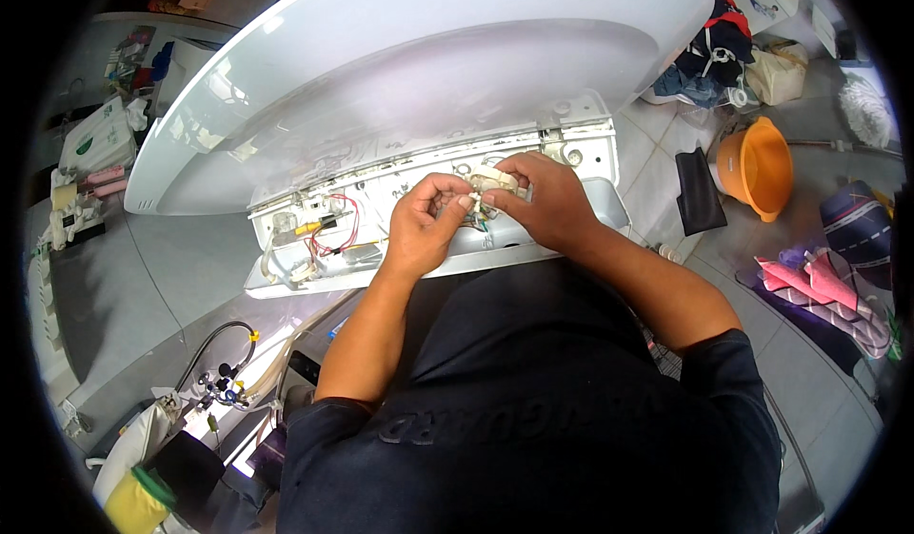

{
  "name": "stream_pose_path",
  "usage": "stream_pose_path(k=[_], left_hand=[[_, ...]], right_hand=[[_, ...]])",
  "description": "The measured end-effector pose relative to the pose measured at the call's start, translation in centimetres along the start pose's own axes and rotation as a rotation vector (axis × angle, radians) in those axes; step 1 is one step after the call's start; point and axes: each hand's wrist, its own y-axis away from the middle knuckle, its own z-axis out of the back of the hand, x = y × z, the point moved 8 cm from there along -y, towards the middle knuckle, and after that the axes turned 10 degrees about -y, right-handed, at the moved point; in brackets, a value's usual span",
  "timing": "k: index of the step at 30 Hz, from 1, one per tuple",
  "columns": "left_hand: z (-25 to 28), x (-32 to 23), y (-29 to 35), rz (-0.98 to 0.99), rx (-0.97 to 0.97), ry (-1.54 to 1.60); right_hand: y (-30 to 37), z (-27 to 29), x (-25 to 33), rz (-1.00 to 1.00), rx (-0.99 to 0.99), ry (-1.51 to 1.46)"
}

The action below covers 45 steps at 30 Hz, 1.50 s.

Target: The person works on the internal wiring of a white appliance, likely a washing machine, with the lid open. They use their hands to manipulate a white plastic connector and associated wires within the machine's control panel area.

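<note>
My left hand [426, 220] is closed in a pinch on a small white piece that looks like a wire connector [476, 201]. Right beside it, my right hand [547, 199] grips a cream-coloured rounded part [497, 178] between thumb and fingers. Thin wires, one of them green, hang below the fingertips. Both hands work over the long, open white housing [586, 191] of an appliance. At the housing's left end lie red wires [335, 241] and a yellow piece [307, 228]. Behind it rises a large glossy white curved panel [428, 68].
An orange bucket [762, 168] and a black pouch [700, 191] are on the tiled floor at the right, near a pink cloth [821, 286]. Hoses with a valve fitting [224, 385] lie at the lower left. Bags and clothes are heaped at the far right.
</note>
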Motion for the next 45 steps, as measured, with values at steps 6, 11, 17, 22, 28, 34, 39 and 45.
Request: stream_pose_path(k=[6, 11, 17, 22, 28, 34, 39, 45], left_hand=[[0.1, -0.1, 0.0, 0.001, -0.06, -0.09], [0.3, -1.0, -0.2, -0.109, -0.112, -0.317], [0.3, -3.1, -1.1, -0.23, -0.098, -0.359], [-0.4, -1.3, -2.2, -0.038, 0.177, -0.246], [-0.7, -0.3, -2.6, 0.102, 0.231, -0.165], [-1.0, -0.2, -3.2, 0.126, 0.213, -0.098], [-0.9, 0.0, -3.3, 0.127, 0.276, 0.041], [-0.8, 0.1, -3.1, 0.183, 0.356, -0.081]], right_hand=[[-0.1, -0.1, -0.1, -0.039, 0.028, 0.013], [0.1, -0.2, -0.4, -0.038, 0.02, 0.009], [-0.1, -0.4, -0.8, -0.147, 0.083, -0.05], [-0.2, -0.5, -1.7, -0.257, 0.127, -0.094], [-0.3, -0.6, -2.3, -0.334, 0.158, -0.141], [-0.8, -0.7, -4.0, -0.312, 0.108, -0.151], [-1.1, -0.3, -3.8, -0.354, 0.089, -0.105], [-0.7, -0.1, -3.6, -0.352, 0.071, -0.135]])
